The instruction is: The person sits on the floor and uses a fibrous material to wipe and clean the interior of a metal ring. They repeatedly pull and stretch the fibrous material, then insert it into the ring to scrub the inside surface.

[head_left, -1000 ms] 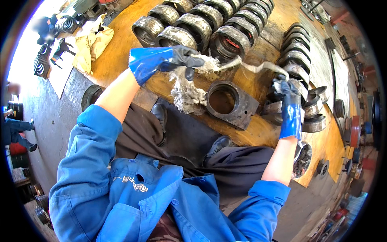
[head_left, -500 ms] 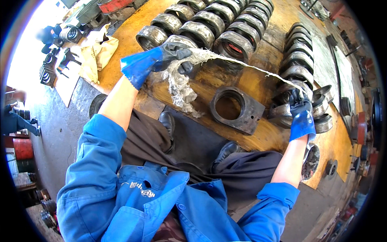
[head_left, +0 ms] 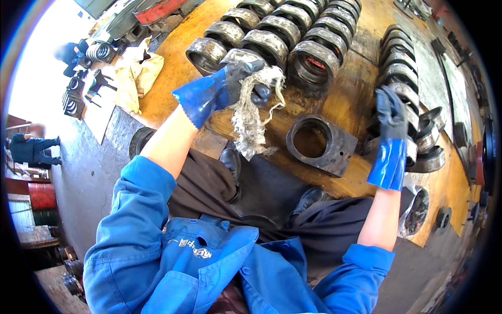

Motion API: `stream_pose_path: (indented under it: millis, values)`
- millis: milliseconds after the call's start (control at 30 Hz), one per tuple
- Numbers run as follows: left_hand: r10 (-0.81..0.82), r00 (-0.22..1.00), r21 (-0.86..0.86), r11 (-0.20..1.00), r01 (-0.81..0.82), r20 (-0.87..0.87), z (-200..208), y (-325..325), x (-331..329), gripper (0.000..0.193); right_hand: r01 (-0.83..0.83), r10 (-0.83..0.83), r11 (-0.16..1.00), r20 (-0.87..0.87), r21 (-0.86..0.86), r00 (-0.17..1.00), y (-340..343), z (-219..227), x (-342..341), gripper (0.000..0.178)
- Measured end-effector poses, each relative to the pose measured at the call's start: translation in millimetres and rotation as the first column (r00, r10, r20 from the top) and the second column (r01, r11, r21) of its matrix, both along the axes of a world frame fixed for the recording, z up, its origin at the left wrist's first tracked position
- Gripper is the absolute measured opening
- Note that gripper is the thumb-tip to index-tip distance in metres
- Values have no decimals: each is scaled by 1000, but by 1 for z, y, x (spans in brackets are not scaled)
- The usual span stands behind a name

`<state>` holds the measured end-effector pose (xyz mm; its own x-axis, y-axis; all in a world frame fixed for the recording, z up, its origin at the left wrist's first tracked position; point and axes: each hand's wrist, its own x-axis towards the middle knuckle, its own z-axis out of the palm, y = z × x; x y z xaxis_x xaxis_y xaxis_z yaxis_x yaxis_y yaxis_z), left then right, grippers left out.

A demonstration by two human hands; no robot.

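Note:
My left hand (head_left: 238, 83), in a dark-palmed glove with a blue cuff, is closed around a frayed wad of off-white cotton waste (head_left: 251, 118). Loose strands dangle from it above the bench front. My right hand (head_left: 391, 112), gloved the same way, is over the right-hand row of metal rings (head_left: 400, 73). Its fingers stretch forward and nothing shows in them; whether they touch a ring I cannot tell. Between my hands, a dark steel block with a round hole (head_left: 340, 152) lies on the stained wooden tabletop (head_left: 361, 78).
Several rows of thick metal rings (head_left: 266, 44) stand beyond my left hand. More loose rings (head_left: 429, 159) lie beside my right wrist. Yellowish cloth (head_left: 144, 76) is at the far left. A person in dark blue (head_left: 34, 149) stands at the left rim, and another crouches farther back.
The strand stretched between my hands has come away from the right hand and now hangs curled by the wad. My right hand's fingers have straightened.

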<state>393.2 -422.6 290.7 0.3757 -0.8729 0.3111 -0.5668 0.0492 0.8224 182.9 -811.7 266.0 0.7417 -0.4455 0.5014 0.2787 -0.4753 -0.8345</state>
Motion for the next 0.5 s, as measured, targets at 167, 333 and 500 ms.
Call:
stream_pose_path:
  millis: [167, 333, 500]
  values:
    - [24, 868, 219, 971, 98, -495, 12, -30, -30, 46, -298, 322, 933, -97, 202, 942, 102, 14, 10, 48]
    - [1, 817, 148, 984, 104, -577, 10, -45, -55, 51, -198, 238, 971, -589, 133, 772, 137, 29, 20, 40]
    - [51, 892, 90, 996, -12, -449, 8, -50, -70, 56, -164, 493, 866, -758, 472, 426, 131, 48, 14, 39]
